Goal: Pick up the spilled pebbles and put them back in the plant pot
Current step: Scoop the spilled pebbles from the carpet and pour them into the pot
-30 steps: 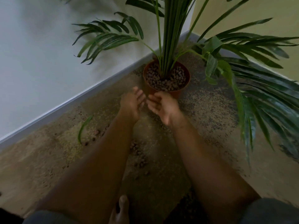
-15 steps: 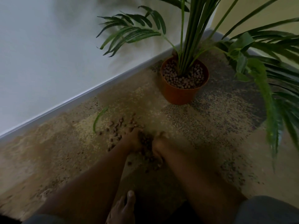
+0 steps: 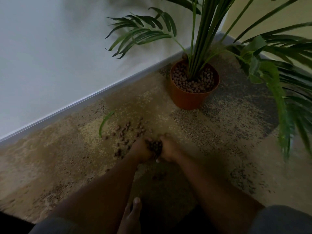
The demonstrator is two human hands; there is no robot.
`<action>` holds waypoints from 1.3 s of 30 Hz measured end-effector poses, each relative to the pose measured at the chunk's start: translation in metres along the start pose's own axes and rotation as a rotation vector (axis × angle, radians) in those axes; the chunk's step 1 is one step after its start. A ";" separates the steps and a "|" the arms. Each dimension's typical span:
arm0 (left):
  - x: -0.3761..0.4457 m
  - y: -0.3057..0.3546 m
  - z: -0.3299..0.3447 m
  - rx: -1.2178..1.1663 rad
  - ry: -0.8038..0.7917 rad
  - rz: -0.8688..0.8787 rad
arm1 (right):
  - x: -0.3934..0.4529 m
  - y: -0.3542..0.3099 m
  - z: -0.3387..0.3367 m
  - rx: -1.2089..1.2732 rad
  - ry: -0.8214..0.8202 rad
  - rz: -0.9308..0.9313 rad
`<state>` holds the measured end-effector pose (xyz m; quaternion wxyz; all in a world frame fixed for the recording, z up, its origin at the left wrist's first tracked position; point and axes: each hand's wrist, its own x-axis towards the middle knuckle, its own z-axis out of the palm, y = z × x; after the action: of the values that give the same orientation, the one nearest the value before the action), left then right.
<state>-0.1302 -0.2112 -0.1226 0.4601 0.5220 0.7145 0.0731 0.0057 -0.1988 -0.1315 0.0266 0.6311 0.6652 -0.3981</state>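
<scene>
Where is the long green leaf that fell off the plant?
The fallen leaf lies on the carpet left of the spilled pebbles, near the white baseboard.

The left hand and right hand press together, hiding their palms and most fingers behind a heap of pebbles. The plant runs off the top and right edges. A bare foot is cut off below.

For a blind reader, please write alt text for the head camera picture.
Left hand and right hand, cupped together low over the carpet, hold brown pebbles. More pebbles lie scattered left of them; an orange plant pot stands beyond.
</scene>
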 end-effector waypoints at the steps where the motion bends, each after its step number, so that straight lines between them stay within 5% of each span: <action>1: -0.001 0.000 0.000 -0.078 -0.010 -0.020 | 0.002 -0.002 0.002 0.011 0.019 -0.028; 5: 0.001 -0.001 -0.001 -0.388 -0.060 -0.105 | 0.003 -0.017 0.006 0.338 -0.075 0.051; 10: 0.001 -0.003 -0.002 -0.832 -0.077 -0.249 | 0.001 -0.020 -0.001 0.402 -0.094 0.077; 20: 0.002 0.013 -0.009 -1.487 -0.087 -0.363 | -0.010 -0.006 -0.013 1.591 -0.367 0.209; 29: 0.002 0.042 -0.001 -1.839 -0.022 -0.360 | 0.007 -0.010 -0.014 2.019 -0.131 0.414; 39: 0.006 0.084 -0.001 -1.687 0.150 -0.198 | 0.011 -0.033 -0.039 2.315 0.133 0.283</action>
<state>-0.0743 -0.1690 -0.0765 0.6507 -0.0667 0.4920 0.5746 -0.0065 -0.1639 -0.0947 -0.5555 0.3666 -0.1712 -0.7264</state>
